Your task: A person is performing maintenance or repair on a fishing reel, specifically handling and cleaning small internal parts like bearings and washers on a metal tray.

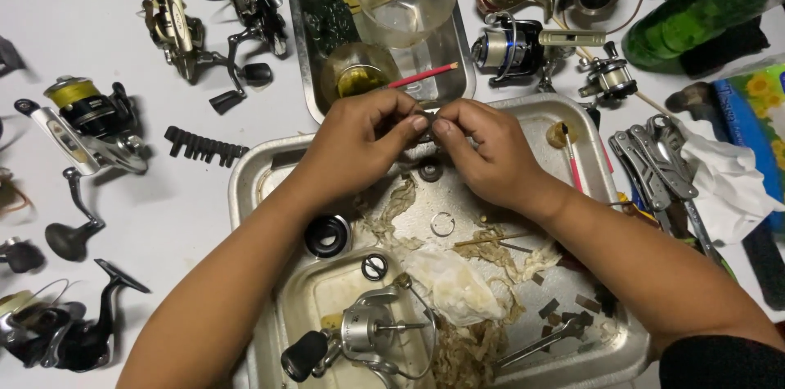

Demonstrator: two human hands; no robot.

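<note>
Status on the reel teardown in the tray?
Done: the reel body lies stripped in the metal tray, with a ring and black spool set loose beside it. In hand: left hand and right hand pinch one small part together. Left: loose parts remain unassembled.

A small dark round part [428, 121] is pinched between fingertips of both hands. It is held above the metal tray [245, 184], mostly hidden.

Both hands, left [360, 139] and right [482, 143], meet fingertip to fingertip.
</note>
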